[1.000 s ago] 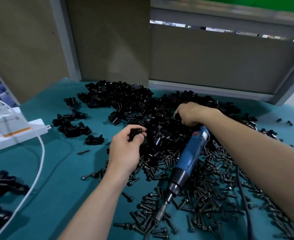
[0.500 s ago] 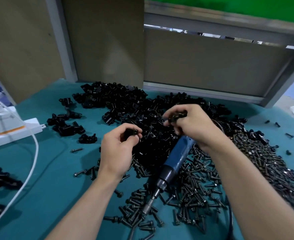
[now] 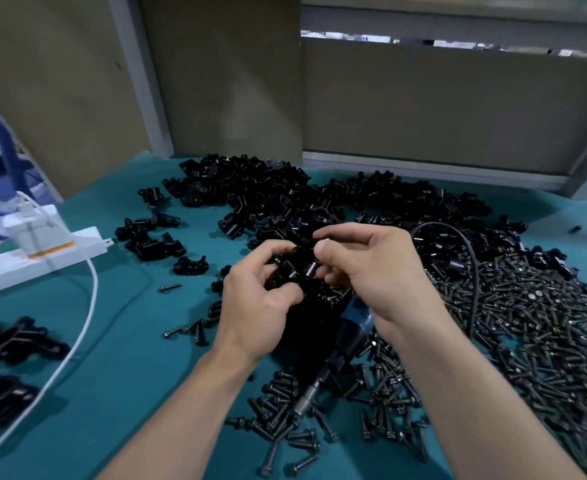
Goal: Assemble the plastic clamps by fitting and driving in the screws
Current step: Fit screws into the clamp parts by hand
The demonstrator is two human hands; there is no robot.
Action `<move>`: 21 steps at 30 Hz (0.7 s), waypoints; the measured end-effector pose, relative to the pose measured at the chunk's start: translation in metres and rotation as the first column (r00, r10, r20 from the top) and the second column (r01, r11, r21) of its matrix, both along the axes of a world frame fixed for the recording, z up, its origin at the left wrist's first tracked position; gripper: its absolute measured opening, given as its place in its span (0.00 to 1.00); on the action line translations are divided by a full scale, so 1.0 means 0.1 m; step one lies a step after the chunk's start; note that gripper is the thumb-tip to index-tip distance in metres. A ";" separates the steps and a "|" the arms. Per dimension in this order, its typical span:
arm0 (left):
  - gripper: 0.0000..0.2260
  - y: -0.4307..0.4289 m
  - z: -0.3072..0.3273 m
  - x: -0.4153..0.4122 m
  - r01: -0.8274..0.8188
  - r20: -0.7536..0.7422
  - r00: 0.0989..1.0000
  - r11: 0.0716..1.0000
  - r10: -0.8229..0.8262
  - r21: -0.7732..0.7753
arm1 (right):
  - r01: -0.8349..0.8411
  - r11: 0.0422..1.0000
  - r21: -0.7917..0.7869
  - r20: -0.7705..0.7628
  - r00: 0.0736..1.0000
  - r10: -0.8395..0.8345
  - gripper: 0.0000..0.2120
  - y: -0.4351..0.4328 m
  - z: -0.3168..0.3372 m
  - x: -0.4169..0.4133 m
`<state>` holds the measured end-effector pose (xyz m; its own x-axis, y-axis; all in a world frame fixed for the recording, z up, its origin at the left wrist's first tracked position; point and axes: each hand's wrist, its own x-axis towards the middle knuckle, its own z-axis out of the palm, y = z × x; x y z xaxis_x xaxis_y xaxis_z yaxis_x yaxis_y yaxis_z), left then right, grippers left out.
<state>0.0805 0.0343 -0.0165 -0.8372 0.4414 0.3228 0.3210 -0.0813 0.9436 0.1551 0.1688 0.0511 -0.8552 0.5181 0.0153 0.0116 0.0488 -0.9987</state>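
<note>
bare teal mat (image 3: 139, 341) lies between the white cable (image 3: 94, 292) and screw pile (image 3: 544, 341) (clamps (image 3: 268, 195) crowd behind).

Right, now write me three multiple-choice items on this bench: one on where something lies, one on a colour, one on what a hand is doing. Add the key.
1. The white power strip lies:
A) on the left side of the teal table
B) among the screws on the right
C) under the hands

2. The screwdriver body is:
A) red
B) blue
C) yellow

3. The left hand is:
A) flat on the mat
B) gripping the black cable
C) pinching a black clamp piece

Key:
1 A, it sits far left in the view.
2 B, blue shows just below the right hand.
3 C, its fingers and thumb curl round the piece.
</note>
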 end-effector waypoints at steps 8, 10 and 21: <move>0.22 0.01 -0.05 -0.03 0.039 -0.070 0.997 0.999 -0.038 0.014 | -0.006 0.830 0.557 0.014 1.000 -0.002 0.11 -0.20 0.03 0.05; 0.21 0.01 -0.04 -0.03 0.062 -0.081 0.995 0.997 -0.059 0.034 | -0.147 0.789 0.596 0.122 0.988 0.092 0.14 -0.16 0.09 0.07; 0.29 0.01 0.01 -0.02 0.238 0.182 0.940 0.936 -0.289 0.258 | -0.108 0.774 0.624 0.112 0.993 0.048 0.11 0.10 0.08 0.11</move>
